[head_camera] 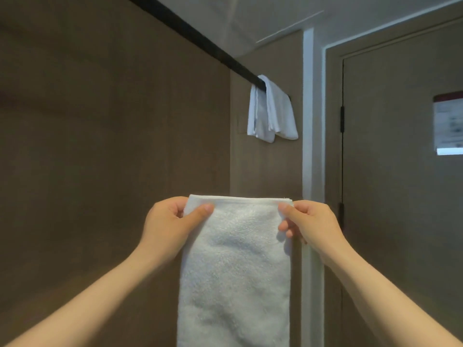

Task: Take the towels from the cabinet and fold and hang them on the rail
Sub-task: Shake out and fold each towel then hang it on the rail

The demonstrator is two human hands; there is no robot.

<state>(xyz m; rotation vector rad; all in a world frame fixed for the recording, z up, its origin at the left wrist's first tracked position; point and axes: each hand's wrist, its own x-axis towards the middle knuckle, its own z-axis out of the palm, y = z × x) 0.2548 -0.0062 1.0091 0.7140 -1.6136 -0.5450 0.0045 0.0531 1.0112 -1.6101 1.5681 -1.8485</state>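
Observation:
A white folded towel [235, 266] hangs straight down in front of me, its top edge level and taut. My left hand [170, 221] pinches its upper left corner and my right hand [310, 224] pinches its upper right corner. Above and beyond, a black rail [200, 38] runs along the brown wall from the upper left toward the corner. Another white towel [271, 111] is draped over the rail's far end, folded over it in uneven layers. The held towel is well below the rail. No cabinet is in view.
A brown wall [100, 146] fills the left side. A white door frame [310, 121] stands to the right of the hung towel, and a closed brown door [400, 184] with a notice [448, 121] on it is at the right.

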